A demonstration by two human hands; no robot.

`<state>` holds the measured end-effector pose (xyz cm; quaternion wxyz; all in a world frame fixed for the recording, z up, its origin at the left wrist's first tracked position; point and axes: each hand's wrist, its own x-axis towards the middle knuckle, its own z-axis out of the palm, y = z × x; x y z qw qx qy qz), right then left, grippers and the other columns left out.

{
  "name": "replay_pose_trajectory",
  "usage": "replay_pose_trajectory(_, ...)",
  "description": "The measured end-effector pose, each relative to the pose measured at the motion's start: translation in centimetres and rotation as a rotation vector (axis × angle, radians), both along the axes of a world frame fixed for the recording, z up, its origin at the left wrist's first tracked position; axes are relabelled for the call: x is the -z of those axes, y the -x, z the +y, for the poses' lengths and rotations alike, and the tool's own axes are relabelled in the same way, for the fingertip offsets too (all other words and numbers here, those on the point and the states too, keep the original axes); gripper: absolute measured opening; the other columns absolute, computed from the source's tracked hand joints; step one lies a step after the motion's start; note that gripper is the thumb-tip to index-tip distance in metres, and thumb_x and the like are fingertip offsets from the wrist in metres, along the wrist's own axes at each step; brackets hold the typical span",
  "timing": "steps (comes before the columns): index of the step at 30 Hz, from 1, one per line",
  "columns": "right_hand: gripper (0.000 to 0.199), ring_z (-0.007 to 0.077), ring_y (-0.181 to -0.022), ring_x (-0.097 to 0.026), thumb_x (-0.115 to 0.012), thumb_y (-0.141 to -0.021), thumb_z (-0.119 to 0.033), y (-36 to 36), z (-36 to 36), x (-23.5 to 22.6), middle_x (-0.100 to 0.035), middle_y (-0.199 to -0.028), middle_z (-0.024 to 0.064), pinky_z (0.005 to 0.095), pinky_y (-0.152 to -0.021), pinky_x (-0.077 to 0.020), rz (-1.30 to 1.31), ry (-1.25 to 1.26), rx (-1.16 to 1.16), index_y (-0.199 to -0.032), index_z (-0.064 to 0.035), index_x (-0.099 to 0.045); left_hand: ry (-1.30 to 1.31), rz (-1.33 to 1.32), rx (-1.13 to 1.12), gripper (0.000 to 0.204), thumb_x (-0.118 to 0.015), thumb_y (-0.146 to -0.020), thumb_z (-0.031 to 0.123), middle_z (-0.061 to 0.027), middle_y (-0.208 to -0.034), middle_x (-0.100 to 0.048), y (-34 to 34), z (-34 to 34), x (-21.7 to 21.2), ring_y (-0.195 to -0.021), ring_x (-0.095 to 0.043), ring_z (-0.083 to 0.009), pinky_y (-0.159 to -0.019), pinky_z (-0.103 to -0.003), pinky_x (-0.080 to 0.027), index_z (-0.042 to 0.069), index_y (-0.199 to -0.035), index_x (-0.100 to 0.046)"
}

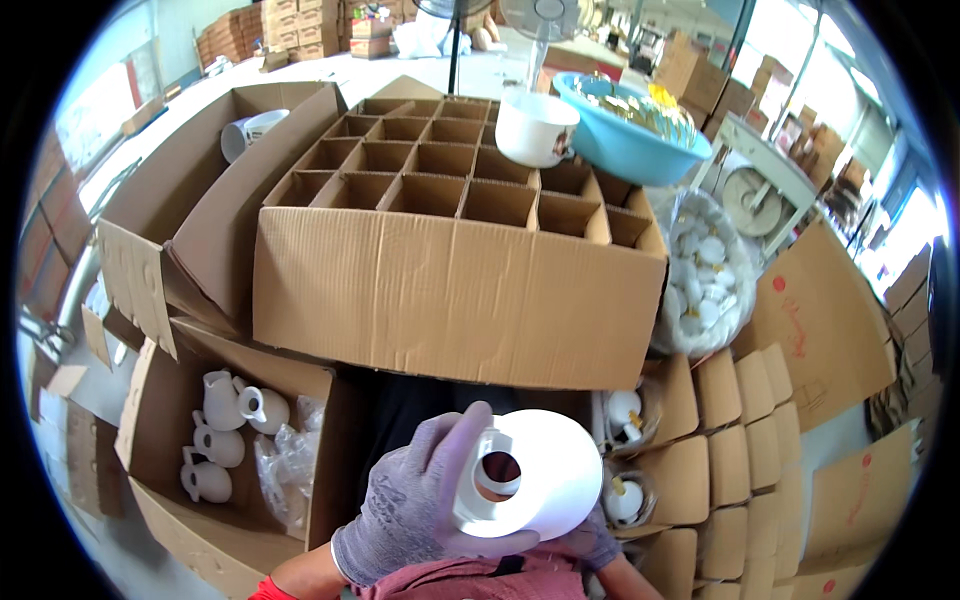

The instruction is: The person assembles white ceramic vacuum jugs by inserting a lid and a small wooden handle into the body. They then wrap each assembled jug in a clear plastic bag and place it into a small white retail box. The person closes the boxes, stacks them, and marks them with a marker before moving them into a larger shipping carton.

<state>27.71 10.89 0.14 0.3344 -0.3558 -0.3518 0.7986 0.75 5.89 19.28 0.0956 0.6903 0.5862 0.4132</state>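
A plain white jug [560, 470] is held tilted in front of me, its round mouth facing up toward me. My left hand [420, 495], in a grey-purple knit glove, is closed around the mouth end of the jug. Behind the jug's lower right side, my right hand [592, 545] supports it, also gloved, with its fingers mostly hidden. Several similar white jugs [218, 442] with handles lie in the open carton [165, 505] at lower left, next to crumpled clear plastic [290, 465].
A carton with cardboard dividers [450, 290] stands just ahead. At its far right corner are a white mug [535, 130] and a blue basin [640, 150]. On the right are a plastic bag [705, 270] of white parts and a divided carton [680, 480] holding wrapped white pieces.
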Motion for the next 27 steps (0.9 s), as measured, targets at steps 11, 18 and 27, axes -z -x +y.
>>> replay_pose_trajectory(11,0.096,0.0210,-0.135,-0.038,-0.082,-0.074,-0.021,2.4,5.0,0.8,-0.035,-0.151,0.0106,0.0358,-0.111,-0.0334,0.128,0.065,-0.009,-0.150,-0.0055,-0.025,0.063,0.045,0.161,0.100,-0.086,-0.064,0.046,-0.0213,-0.116,-0.055,-0.7,1.0,-0.2,-0.093,-0.067,-0.0324,-0.078,-0.036,-0.057,-0.007,-0.135,-0.039)
replay_pose_trajectory(18,0.094,0.0211,-0.135,-0.037,-0.081,-0.075,-0.020,2.9,6.6,0.6,-0.035,-0.150,0.0109,0.0358,-0.111,-0.0333,0.138,0.053,-0.023,-0.150,-0.0051,-0.026,-0.020,0.095,0.094,0.101,-0.086,-0.062,0.046,-0.0202,-0.118,-0.054,-0.3,2.1,-0.7,-0.101,-0.062,-0.0314,-0.086,-0.039,-0.052,-0.006,-0.136,-0.040)
replay_pose_trajectory(27,0.092,0.0212,-0.136,-0.036,-0.080,-0.075,-0.020,2.6,8.7,0.3,-0.035,-0.150,0.0112,0.0359,-0.111,-0.0333,0.121,0.011,-0.061,-0.149,-0.0045,-0.027,-0.084,0.099,0.200,0.097,-0.089,-0.059,0.044,-0.0208,-0.122,-0.052,1.1,3.4,-0.3,-0.105,-0.058,-0.0349,-0.090,-0.044,-0.047,-0.001,-0.133,-0.044)
